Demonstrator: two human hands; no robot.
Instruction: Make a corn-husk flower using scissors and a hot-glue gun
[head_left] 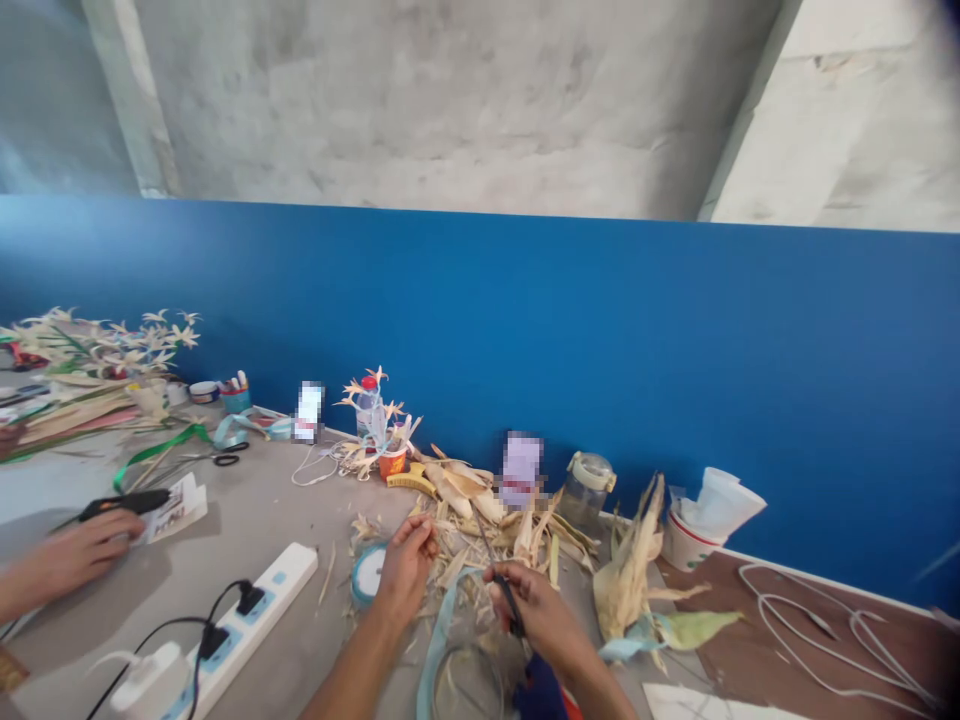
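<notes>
My left hand (409, 560) is closed in a pinch above the table, and whatever its fingertips hold is too small to make out. In my right hand (529, 605) is a pair of scissors (486, 535), its dark handles in the fingers and its blades pointing up and away. Scraps of dry corn husk (457, 545) lie beneath and beyond both hands. Beside my left wrist sits a roll of light-blue ribbon (363, 580). A light-blue ribbon strip (441, 640) and a coil of thin wire (469, 680) lie between my forearms.
Left, another person's hand (94, 545) rests by a black glue gun (124, 503). A white power strip (259, 625) lies nearer me. Along the blue partition (600, 340) stand husk flowers (386, 410), a phone (521, 468), a jar (589, 488) and a paper tub (686, 540). White cable (832, 640) lies right.
</notes>
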